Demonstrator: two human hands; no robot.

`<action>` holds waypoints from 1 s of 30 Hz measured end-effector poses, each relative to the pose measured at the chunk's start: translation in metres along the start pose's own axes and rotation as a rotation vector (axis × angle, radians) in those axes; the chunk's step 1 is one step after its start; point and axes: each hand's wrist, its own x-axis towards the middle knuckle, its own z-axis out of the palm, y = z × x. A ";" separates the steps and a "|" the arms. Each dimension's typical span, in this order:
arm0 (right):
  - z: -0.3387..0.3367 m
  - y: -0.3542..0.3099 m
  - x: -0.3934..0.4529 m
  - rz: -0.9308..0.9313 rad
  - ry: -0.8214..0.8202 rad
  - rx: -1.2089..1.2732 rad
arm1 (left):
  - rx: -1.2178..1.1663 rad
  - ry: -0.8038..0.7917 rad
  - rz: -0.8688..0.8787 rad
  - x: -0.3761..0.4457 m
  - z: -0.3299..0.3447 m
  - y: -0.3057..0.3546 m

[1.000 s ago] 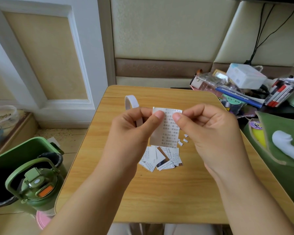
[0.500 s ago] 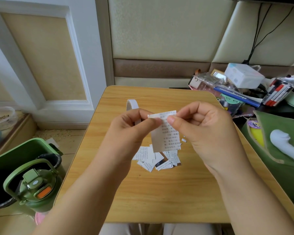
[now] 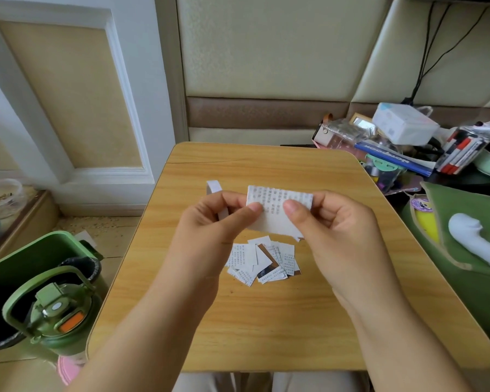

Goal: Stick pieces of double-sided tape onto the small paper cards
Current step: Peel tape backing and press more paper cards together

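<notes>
While both hands hover over the middle of the table (image 3: 266, 321), they hold one printed paper (image 3: 277, 212) between them, well above the wood. Left hand (image 3: 210, 224) pinches the paper's left edge between thumb and forefinger, its other fingers curled. Right hand (image 3: 340, 230) pinches the right part the same way, thumb on the printed face, remaining fingers folded behind the sheet. Thumb tips sit close together near the paper's centre. Its upper half carries rows of small print; its lower half is blank, and the lower right corner looks torn.

At six o'clock from the paper, a pile of cards (image 3: 262, 260) lies on the table, overlapping one another, some printed, one with a brown stripe. At ten o'clock from the left hand, a tape roll (image 3: 214, 186) stands on edge, partly hidden behind the fingers; whether they touch it I cannot tell.

Off the table at eight o'clock sit a green bin (image 3: 20, 267) and a green flask (image 3: 57, 315). At two o'clock lies a clutter of boxes and markers (image 3: 458, 149). At three o'clock lies a green pouch (image 3: 464, 261).
</notes>
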 end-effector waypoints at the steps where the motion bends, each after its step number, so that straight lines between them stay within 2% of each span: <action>1: 0.000 -0.001 0.001 -0.004 0.010 -0.007 | 0.033 -0.010 -0.001 0.000 0.000 0.000; 11: 0.003 -0.003 0.002 0.045 -0.085 -0.078 | 0.174 0.002 0.068 0.002 0.000 -0.007; 15: 0.002 0.010 0.004 0.135 -0.137 -0.005 | 0.281 0.062 0.074 0.004 -0.005 -0.013; 18: 0.001 0.039 0.000 0.233 -0.140 -0.112 | 0.587 0.080 0.108 0.004 -0.018 -0.034; 22: 0.007 0.091 -0.016 0.347 -0.173 -0.429 | 1.181 0.066 0.267 -0.007 -0.045 -0.085; 25: 0.018 0.113 -0.028 0.332 -0.192 -0.561 | 1.377 -0.048 0.289 -0.020 -0.052 -0.119; 30: 0.023 0.127 -0.036 0.200 -0.100 -0.713 | 1.467 -0.070 0.285 -0.021 -0.052 -0.134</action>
